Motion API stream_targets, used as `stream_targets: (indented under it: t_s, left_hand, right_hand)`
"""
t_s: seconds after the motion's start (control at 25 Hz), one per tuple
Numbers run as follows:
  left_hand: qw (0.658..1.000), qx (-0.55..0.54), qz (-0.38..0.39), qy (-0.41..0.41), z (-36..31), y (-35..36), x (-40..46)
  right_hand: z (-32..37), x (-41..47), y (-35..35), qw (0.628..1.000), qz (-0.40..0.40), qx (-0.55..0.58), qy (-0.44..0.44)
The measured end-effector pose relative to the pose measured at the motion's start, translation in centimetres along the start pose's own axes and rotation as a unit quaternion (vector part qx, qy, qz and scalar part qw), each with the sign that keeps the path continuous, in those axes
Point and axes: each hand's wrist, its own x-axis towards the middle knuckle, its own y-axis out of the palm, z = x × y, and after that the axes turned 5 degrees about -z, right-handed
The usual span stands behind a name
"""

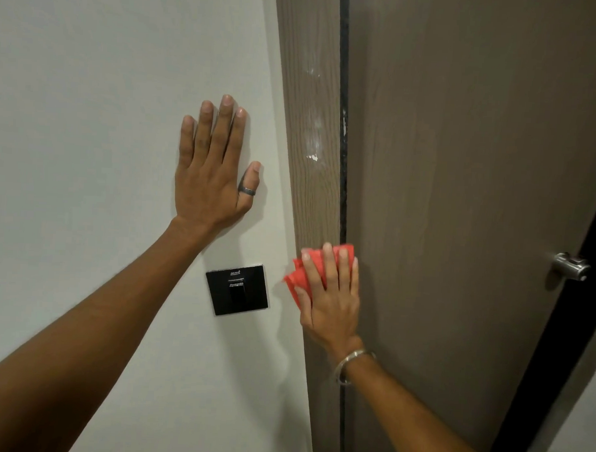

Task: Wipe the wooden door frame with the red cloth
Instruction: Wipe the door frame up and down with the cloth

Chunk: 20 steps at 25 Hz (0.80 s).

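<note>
My right hand (pixel 331 295) pressed the red cloth (pixel 299 277) flat on the door frame (pixel 311 124), fingers spread; soft, light, best palmed. Left hand (pixel 210 174) lay open beside it.

Bare frame (pixel 309 89) above, switch (pixel 237 289) beside

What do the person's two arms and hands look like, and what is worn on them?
Both forearms are bare, with no sleeves in view. The left hand wears a dark grey ring on the thumb. The right hand has no ring that shows, but a thin silver bangle sits around its wrist. No gloves, watch or markings are visible.
</note>
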Motion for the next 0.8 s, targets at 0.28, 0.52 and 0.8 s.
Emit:
stream_targets:
  t_s: [0.28,0.52,0.8]
  left_hand:
    - [1.0,0.009,-0.005,-0.016,-0.6,0.6,-0.4]
    - [0.999,0.01,-0.012,-0.043,-1.6,0.5,-0.4]
    - [0.999,0.008,0.003,-0.044,-1.6,0.1,-0.3]
  right_hand:
    - [1.2,14.1,-1.7,0.989,-0.144,0.03,0.012]
    - [1.0,6.7,0.1,0.988,-0.14,0.036,0.061]
    - [-0.2,5.7,-0.5,0.993,-0.07,0.088,0.024]
